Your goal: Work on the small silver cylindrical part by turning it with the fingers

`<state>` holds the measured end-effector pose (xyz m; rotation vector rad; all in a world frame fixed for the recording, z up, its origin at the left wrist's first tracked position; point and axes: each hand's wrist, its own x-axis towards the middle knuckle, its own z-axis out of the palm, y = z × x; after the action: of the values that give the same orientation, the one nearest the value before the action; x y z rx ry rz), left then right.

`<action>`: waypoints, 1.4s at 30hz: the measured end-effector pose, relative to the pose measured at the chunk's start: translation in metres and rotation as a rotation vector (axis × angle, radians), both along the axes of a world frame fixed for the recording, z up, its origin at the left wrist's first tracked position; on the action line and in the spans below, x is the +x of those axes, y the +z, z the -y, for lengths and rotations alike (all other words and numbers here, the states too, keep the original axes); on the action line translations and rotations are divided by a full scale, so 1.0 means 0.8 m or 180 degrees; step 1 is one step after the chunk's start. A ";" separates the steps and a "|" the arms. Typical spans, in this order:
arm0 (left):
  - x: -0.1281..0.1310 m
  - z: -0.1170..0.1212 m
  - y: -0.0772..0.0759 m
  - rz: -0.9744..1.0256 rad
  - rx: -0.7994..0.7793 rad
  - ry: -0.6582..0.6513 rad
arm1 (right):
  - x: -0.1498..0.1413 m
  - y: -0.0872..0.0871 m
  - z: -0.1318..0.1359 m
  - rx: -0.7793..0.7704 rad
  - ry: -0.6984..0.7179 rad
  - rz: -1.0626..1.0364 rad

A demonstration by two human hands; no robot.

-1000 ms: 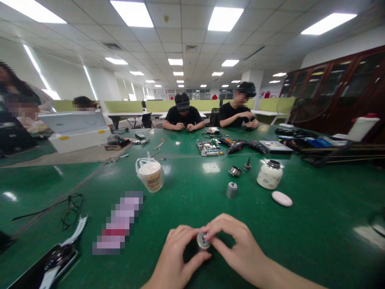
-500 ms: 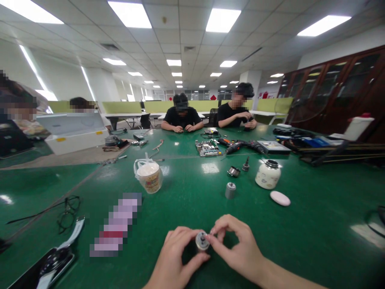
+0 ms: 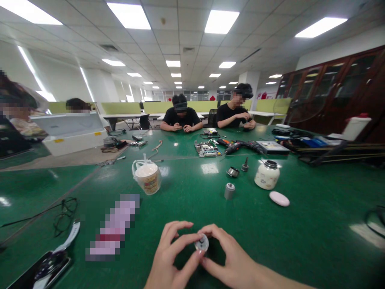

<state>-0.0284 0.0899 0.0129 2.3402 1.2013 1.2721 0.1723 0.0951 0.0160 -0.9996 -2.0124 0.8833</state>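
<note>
A small silver electric motor (image 3: 202, 243) stands upright near the front edge of the green table, its round end with a shaft facing up. My left hand (image 3: 177, 253) has its index finger and thumb on the motor's left side, with the other fingers raised. From the right, my right hand (image 3: 228, 253) grips the motor between index finger and thumb. Beyond the hands stands a second grey motor (image 3: 229, 191). Behind that lie an open metal motor can (image 3: 232, 172) and a motor rotor (image 3: 245, 164).
At the right are a cream jar (image 3: 267, 175) and its pink lid (image 3: 279, 198). A paper cup in a plastic bag (image 3: 148, 179) stands left of centre. Farther back lie a circuit board (image 3: 207, 148) and power drills (image 3: 237, 146). Front left is a watch (image 3: 51, 265). Two people sit across the table (image 3: 180, 208).
My right hand has moved from the motor's top to its side, and its fingers now close round it. My left middle fingers have lifted away. The camera view has shifted slightly.
</note>
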 end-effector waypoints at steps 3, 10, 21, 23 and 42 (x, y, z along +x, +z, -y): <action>0.002 -0.002 -0.001 -0.0011 -0.0038 0.0085 | -0.001 -0.002 -0.002 -0.0027 -0.0034 -0.0070; 0.008 -0.010 0.004 -0.0026 -0.0149 0.0086 | -0.001 -0.001 -0.003 -0.0106 -0.0051 -0.0069; -0.020 -0.043 0.020 -0.0027 -0.0057 0.0628 | 0.000 0.002 -0.003 -0.0185 -0.0063 0.0017; -0.032 -0.055 0.008 -0.0307 -0.0146 0.0915 | 0.000 0.003 -0.002 -0.0216 -0.0061 0.0024; 0.000 -0.019 0.021 -0.0165 -0.0120 -0.0240 | 0.000 -0.004 -0.003 -0.0173 -0.0051 0.0018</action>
<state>-0.0285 0.1054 0.0294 2.3813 1.1307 1.1615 0.1724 0.0978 0.0128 -1.0479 -1.9917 0.9319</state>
